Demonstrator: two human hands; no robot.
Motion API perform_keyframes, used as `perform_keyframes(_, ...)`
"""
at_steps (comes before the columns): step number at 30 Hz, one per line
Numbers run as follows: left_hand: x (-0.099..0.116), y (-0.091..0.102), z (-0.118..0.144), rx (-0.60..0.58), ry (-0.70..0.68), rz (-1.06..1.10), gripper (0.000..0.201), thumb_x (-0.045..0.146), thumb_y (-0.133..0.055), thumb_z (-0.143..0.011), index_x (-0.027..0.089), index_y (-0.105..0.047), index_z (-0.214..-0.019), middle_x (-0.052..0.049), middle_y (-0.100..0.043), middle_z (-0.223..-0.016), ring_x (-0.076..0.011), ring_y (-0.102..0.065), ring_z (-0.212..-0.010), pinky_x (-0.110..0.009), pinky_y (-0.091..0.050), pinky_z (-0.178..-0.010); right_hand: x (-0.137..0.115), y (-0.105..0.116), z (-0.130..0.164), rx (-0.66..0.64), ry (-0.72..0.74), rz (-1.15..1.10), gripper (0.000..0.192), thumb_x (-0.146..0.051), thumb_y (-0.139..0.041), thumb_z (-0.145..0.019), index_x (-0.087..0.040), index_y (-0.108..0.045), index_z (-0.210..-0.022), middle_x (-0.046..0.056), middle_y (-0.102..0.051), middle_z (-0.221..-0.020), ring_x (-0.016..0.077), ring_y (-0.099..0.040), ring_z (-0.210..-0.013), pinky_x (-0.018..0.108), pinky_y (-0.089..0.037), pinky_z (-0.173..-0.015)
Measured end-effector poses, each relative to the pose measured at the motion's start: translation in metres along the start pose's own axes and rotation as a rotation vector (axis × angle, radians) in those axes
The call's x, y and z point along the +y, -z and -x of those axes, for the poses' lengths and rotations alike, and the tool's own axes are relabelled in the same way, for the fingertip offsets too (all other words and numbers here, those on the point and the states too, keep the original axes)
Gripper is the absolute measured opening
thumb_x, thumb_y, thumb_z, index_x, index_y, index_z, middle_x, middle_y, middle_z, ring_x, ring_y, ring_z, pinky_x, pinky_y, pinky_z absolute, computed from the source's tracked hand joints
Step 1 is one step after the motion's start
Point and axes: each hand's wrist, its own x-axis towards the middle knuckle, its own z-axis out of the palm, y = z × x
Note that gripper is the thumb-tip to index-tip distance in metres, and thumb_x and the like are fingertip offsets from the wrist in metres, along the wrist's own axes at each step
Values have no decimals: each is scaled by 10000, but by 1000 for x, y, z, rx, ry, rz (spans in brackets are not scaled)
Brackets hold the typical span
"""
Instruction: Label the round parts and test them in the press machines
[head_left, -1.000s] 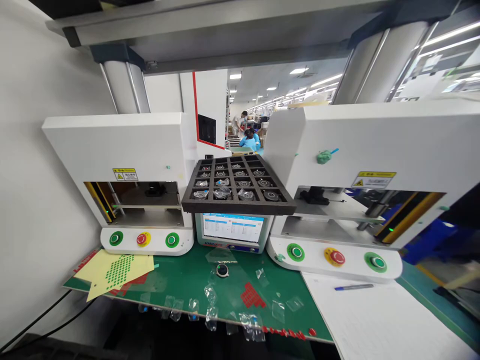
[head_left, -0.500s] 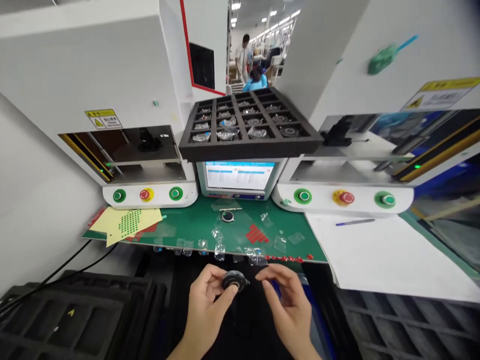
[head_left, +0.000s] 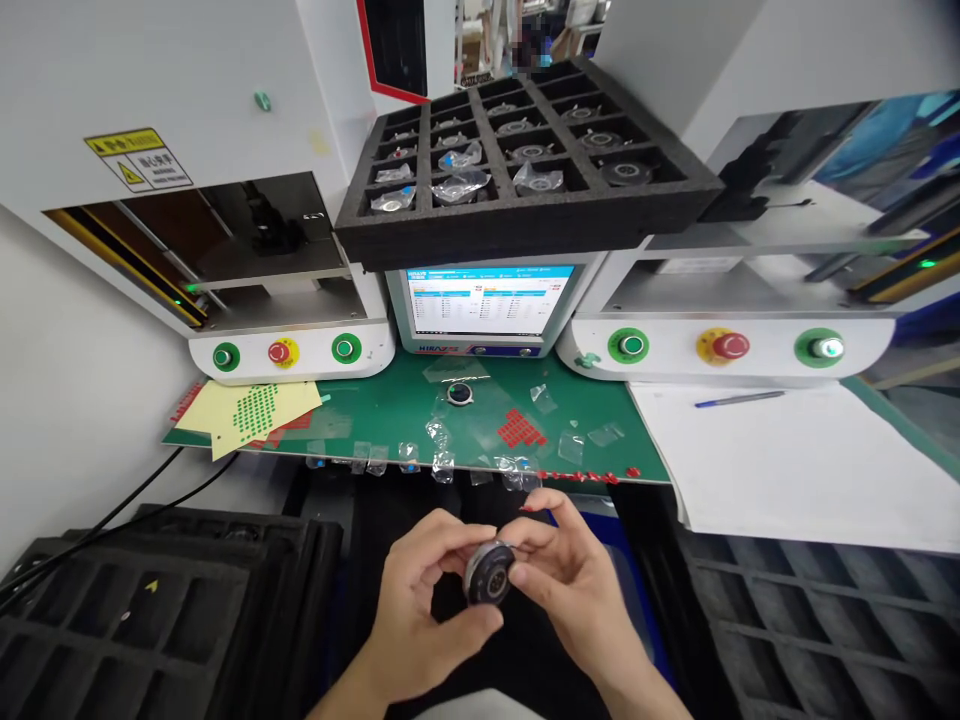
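A round black part (head_left: 489,576) with a silvery rim and a ringed centre is tilted towards me, low in the middle of the view. My left hand (head_left: 431,595) holds its left side, fingers behind and thumb along the bottom edge. On the right edge, my right hand (head_left: 574,580) pinches it between thumb and a finger. The right index finger is raised, with a small red piece (head_left: 529,507) at its tip. A similar round part (head_left: 460,393) lies on the green mat (head_left: 375,410) beyond my hands.
A black foam tray (head_left: 525,225) of round parts, some in clear film, stands above the monitor (head_left: 487,305). Machines with buttons flank it. Red stickers (head_left: 522,429) and film scraps lie on the mat, papers (head_left: 780,470) to the right. Foam trays (head_left: 127,620) sit lower left.
My right hand has moved left and now grips the round part too. The part has turned its ringed face towards me. The view has tipped downward.
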Motion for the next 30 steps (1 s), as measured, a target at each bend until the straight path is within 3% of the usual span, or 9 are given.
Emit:
perform_keyframes(4, -4, 8, -6, -264, 169, 270, 555, 449, -815, -682, 258, -684, -1186, -55, -525, -885, -129, -571, -785, -198, -549, -659, -10, 9, -7, -134, -153, -111, 565, -325, -819, -700, -266, -311, -939, -24, -686, -753, 146, -669, -635, 262, -536, -595)
perform_keyframes(7, -7, 9, -9, -334, 274, 343, 589, 434, -861, -618, 297, -696, -1167, -37, -498, -883, -105, -559, -780, -170, -536, -682, -14, 11, -10, -203, -207, -190, 591, -278, -844, -664, -259, -298, -887, -43, -679, -741, 116, -663, -637, 207, -503, -574)
perform_keyframes(10, -10, 9, -9, -351, 272, 346, 606, 414, -895, -551, 326, -714, -1123, -13, -483, -850, -77, -537, -739, -140, -517, -675, -15, 10, -12, -250, -247, -245, 566, -232, -839, -668, -251, -320, -893, -57, -665, -725, 100, -658, -658, 187, -495, -580)
perform_keyframes(14, -10, 9, -6, -301, 218, 254, 564, 437, -885, -567, 278, -729, -1086, -34, -502, -888, -97, -553, -783, -162, -525, -705, -19, 8, -14, -244, -208, -204, 456, -254, -809, -717, -237, -413, -945, -44, -659, -712, 85, -631, -619, 180, -489, -576)
perform_keyframes(18, -6, 8, -2, -197, 154, 172, 512, 365, -830, -689, 262, -677, -1166, -117, -556, -1191, -216, -626, -1031, -289, -556, -875, -27, 10, -14, 79, 60, 110, 185, -299, -737, -799, -201, -599, -873, 16, -652, -788, 98, -613, -692, 200, -507, -645)
perform_keyframes(21, -1, 5, 1, -160, 141, 197, 521, 225, -790, -743, 303, -614, -1227, -90, -616, -1196, -207, -685, -957, -264, -592, -801, -30, 7, -8, 213, 201, 251, 125, -302, -715, -816, -202, -659, -764, 17, -596, -743, 104, -577, -647, 206, -488, -590)
perform_keyframes(24, 4, 2, 2, -100, 75, 81, 547, 141, -779, -735, 293, -604, -1230, -53, -655, -1090, -142, -686, -809, -205, -595, -721, -31, -1, 2, 194, 210, 303, 119, -289, -717, -810, -210, -681, -729, 23, -580, -686, 125, -574, -625, 224, -478, -549)
perform_keyframes(30, 6, 3, 5, -42, -77, -213, 580, 100, -778, -725, 251, -578, -1248, -63, -616, -1196, -116, -661, -853, -168, -588, -736, -41, -20, 12, 109, 188, 281, 122, -318, -733, -797, -251, -699, -701, 27, -616, -631, 141, -606, -608, 227, -526, -543)
